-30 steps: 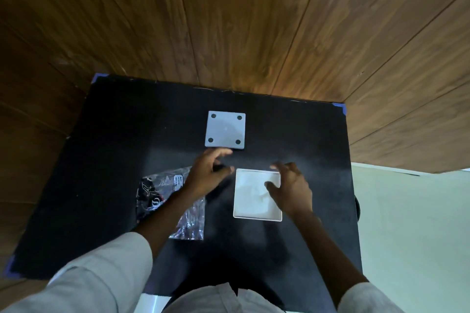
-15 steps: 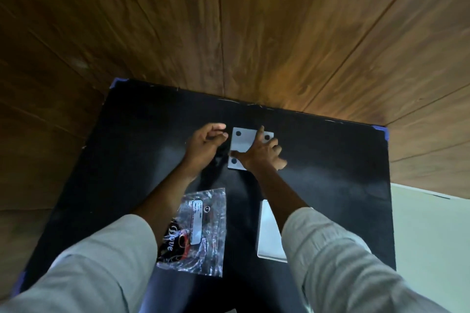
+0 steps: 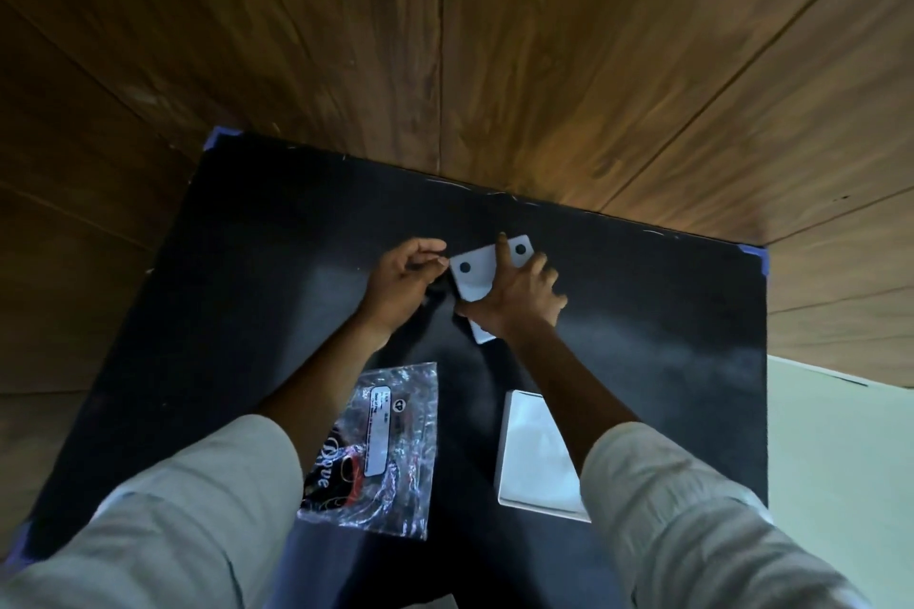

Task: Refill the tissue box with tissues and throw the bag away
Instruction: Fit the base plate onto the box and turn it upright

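Crinkly glossy bag (image 3: 386, 450), seemingly matt table (image 3: 643, 312)

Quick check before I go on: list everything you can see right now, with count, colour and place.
table: one, black, blue tape at its far corners, against the wall
wall: wooden brown panels, behind the table
floor: pale, right of the table
plate: one, white square with black dots at its corners, far middle of the table, partly under the right hand
tissue box: one, white, open top, near right of the table
bag: one, clear plastic with a white label and black and red print, flat, near middle
left hand: fingers at the plate's left corner
right hand: pressed on the plate
sleeves: two, light grey
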